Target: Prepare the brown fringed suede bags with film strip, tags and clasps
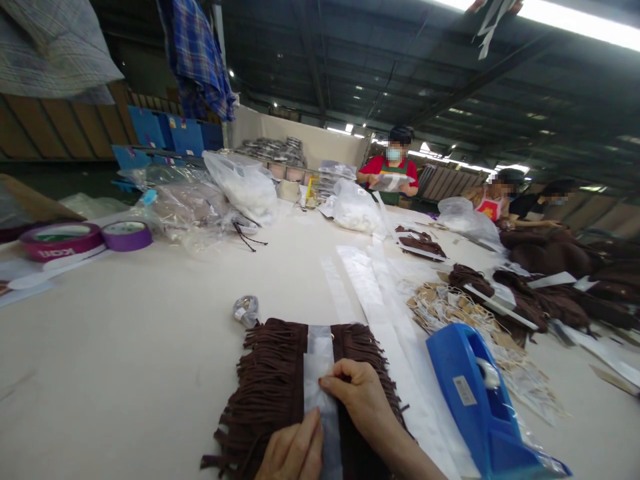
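My right grip is pinching a pale strip on brown fringed material, while my left grip is touching the strip, its closure indiscernible.

A single head-worn camera looks forward and down over the pale table, the left hand and right hand near it, low in the frame; its wide view reaches past the far side and up to the dark roof.

Brn fringed item flat on tbl, whitish strip down ctr
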Demonstrator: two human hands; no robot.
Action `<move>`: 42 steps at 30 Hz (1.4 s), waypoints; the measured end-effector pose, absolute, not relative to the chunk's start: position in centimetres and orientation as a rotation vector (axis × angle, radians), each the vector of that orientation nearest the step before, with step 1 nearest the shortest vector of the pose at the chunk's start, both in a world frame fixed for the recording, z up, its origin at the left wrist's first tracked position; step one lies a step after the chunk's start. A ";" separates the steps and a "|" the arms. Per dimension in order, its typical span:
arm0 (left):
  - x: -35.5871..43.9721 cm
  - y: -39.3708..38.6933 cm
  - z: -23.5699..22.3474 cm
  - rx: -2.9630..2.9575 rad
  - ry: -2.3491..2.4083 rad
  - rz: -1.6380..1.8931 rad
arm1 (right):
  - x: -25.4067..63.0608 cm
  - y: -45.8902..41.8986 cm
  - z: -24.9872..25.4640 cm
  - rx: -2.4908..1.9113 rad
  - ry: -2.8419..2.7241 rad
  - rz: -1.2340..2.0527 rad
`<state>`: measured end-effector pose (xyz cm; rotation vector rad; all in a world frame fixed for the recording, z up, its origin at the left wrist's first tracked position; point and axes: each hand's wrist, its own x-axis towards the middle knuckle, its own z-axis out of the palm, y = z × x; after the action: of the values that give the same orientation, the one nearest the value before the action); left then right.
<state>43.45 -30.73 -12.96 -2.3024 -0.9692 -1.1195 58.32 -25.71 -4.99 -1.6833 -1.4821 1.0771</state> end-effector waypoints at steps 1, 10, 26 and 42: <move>43.6 -30.7 -12.9 -2.282 -0.981 -1.121 | 58.3 -25.8 -5.0 -1.690 -1.472 1.079; 44.4 -30.8 -12.3 -2.240 -1.042 -1.146 | 58.4 -25.5 -5.2 -1.765 -1.428 1.011; 43.9 -29.8 -11.5 -2.389 -0.926 -1.018 | 58.5 -24.8 -5.2 -1.655 -1.156 1.219; 44.0 -29.8 -12.8 -2.370 -0.927 -1.025 | 58.1 -22.4 -7.2 -1.596 -1.277 0.970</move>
<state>44.03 -29.81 -12.75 -2.3696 -0.9271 -1.0249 58.15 -22.37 -7.16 -1.5958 -1.2774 0.9704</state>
